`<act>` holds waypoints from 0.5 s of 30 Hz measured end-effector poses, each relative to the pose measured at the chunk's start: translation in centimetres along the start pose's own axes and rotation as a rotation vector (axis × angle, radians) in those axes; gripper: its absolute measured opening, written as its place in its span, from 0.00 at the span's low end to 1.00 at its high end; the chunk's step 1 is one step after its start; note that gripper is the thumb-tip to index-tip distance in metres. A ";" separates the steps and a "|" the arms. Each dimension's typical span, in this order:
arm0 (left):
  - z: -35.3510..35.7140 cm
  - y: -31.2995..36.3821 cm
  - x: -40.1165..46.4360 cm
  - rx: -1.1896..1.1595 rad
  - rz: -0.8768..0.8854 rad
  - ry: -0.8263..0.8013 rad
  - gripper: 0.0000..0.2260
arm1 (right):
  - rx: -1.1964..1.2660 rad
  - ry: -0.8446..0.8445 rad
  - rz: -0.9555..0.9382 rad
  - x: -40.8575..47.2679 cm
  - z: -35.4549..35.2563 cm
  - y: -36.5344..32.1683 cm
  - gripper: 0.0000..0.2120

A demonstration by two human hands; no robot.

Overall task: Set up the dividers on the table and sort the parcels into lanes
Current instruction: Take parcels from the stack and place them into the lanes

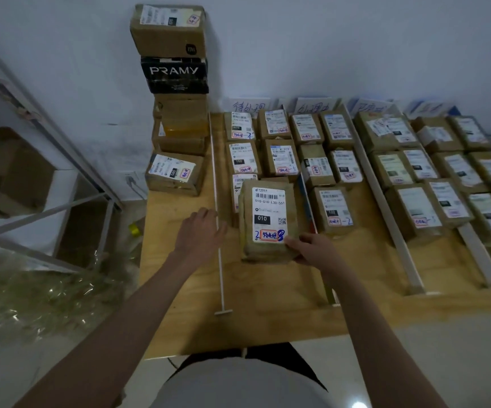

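Note:
My right hand (312, 248) grips the near right corner of a brown parcel (268, 220) labelled 010, held above the first lane of the wooden table (268, 313). My left hand (198, 234) hovers with relaxed fingers beside the leftmost white divider (217, 219), holding nothing. A second divider (307, 201) with blue and red marks runs right of the held parcel; two wider white dividers (385, 207) (479, 257) lie further right. Several labelled parcels fill the lanes, such as the one marked 122 (334, 210).
A tall stack of boxes (176, 72) stands at the table's far left corner, with another labelled box (173, 173) at its foot. Paper lane signs (248, 106) lean on the wall. A metal shelf (47, 178) and a plastic bag (32, 293) are on the left.

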State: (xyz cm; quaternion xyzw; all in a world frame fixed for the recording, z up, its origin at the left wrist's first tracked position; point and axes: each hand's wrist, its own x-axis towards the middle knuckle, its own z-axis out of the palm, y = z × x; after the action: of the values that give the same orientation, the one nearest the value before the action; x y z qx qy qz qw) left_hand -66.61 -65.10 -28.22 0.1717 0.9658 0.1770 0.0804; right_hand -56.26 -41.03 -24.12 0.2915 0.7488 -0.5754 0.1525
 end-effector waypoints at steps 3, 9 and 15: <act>1.6 0.5 -1.8 0.030 -0.020 -0.005 0.18 | -0.036 -0.066 0.067 -0.6 -0.8 2.1 0.09; 3.2 1.1 -5.1 0.112 -0.090 -0.020 0.14 | -0.097 -0.205 0.213 -0.6 -0.2 5.9 0.13; 4.2 0.6 -6.9 0.102 -0.168 -0.026 0.15 | -0.120 -0.213 0.243 1.9 2.7 7.3 0.09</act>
State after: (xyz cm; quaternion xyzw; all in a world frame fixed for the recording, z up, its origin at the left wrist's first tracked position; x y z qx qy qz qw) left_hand -59.15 -65.70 -31.20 0.0963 0.9835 0.1178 0.0984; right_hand -53.57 -41.89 -31.57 0.3074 0.7208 -0.5346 0.3166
